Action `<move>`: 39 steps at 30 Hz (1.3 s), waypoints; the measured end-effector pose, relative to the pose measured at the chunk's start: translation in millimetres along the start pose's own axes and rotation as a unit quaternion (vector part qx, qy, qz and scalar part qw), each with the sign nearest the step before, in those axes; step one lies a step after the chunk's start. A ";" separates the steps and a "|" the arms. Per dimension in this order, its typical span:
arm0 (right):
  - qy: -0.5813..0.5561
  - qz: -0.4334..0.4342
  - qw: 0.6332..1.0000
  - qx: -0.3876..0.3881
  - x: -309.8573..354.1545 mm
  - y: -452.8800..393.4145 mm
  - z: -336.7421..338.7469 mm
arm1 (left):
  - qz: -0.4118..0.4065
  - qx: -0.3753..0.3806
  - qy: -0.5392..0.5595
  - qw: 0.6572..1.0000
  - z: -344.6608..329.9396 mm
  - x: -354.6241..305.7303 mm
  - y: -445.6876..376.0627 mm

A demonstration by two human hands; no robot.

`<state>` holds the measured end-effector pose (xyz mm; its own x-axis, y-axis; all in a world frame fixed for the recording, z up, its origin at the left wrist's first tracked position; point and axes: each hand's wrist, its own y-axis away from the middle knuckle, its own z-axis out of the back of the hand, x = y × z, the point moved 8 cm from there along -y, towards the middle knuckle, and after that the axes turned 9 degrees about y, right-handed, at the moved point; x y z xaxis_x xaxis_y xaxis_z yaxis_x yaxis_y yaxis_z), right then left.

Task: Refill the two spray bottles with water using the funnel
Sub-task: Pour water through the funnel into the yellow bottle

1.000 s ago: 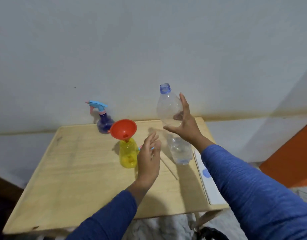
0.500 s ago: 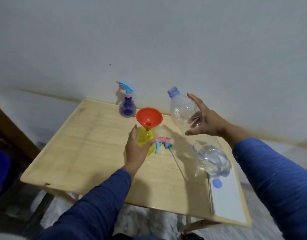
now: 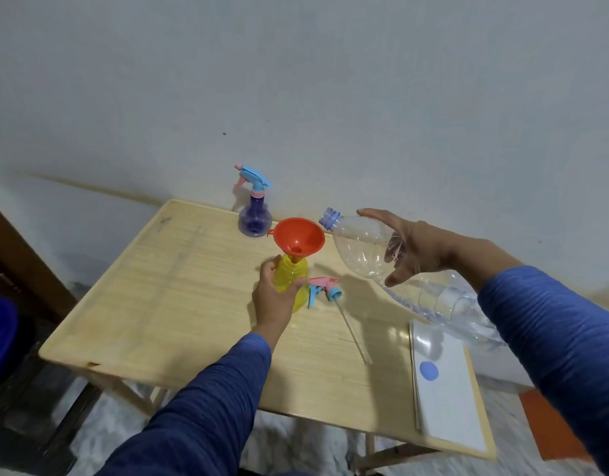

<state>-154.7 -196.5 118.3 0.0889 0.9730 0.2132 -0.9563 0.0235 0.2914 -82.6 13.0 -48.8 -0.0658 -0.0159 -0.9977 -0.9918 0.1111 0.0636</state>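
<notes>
The yellow spray bottle (image 3: 292, 281) is being gripped by the left hand (image 3: 272, 297) near the desk (image 3: 179, 304) centre, seemingly so that it is being kept from tipping under the top-heavy orange funnel (image 3: 299, 237) being carried in its neck. The clear water bottle (image 3: 399, 269) is being held tilted by the right hand (image 3: 416, 249), fingers wrapped around its upper body, its open mouth being brought to the funnel rim at 3 o'clock; the water is being kept low in its base, so pouring is judged as not yet begun. The detached sprayer head (image 3: 322, 286) is lying just beside the yellow bottle at 4 o'clock. The purple spray bottle (image 3: 255, 214), capped, is standing at 11 o'clock, apparently being left for later.
</notes>
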 end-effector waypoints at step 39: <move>0.128 -0.024 0.990 0.052 21.5 3.2 21.1 | 0.018 -0.005 0.016 1.000 -1.9 3.7 -0.8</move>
<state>-150.0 -180.4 143.5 0.0474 0.9980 -0.0425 -0.9180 0.0603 0.3920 -82.2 11.1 -52.5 -0.1040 -0.0438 -0.9936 -0.9899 0.1017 0.0992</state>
